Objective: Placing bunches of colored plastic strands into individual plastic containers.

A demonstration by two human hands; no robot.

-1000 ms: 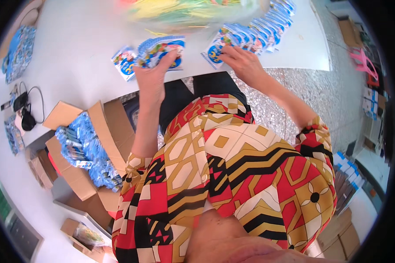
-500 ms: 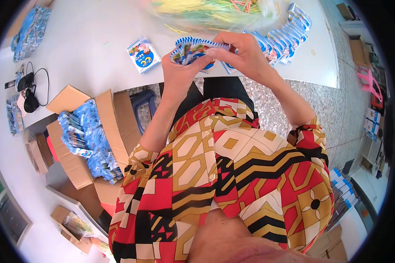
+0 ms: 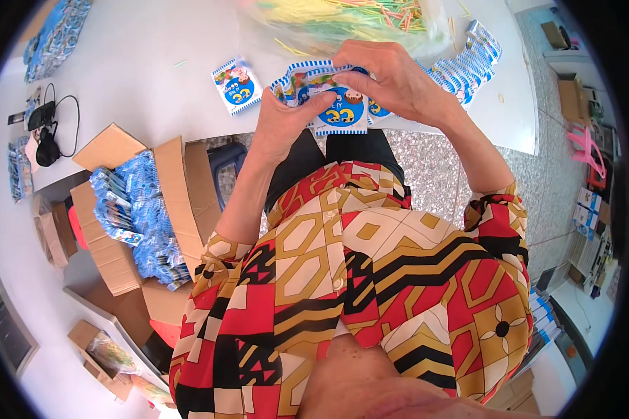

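Note:
Between both hands, at the near edge of the white table point(image 3: 147, 84), are several small printed packets point(image 3: 341, 113) in blue and white with striped borders. My left hand point(image 3: 286, 124) grips their left side, thumb across the front. The fingers of my right hand point(image 3: 388, 77) pinch the top and right side. One packet faces up at me, and others stand bent behind it. Whether the packets are open at the top cannot be made out. A single packet point(image 3: 236, 85) lies flat to the left of my hands. To the right, a fanned row of packets point(image 3: 465, 73) overlaps along the table.
A clear bag of thin coloured sticks point(image 3: 349, 21) lies beyond my hands. On the left stands an open cardboard box point(image 3: 108, 244) filled with blue packets point(image 3: 150, 216). A black device with a cable point(image 3: 47, 143) sits at the far left. A pink stool point(image 3: 586, 150) stands right.
My right hand has lifted slightly and shifted toward the right. The held packets have turned, so one now shows its front. The view has shifted a little.

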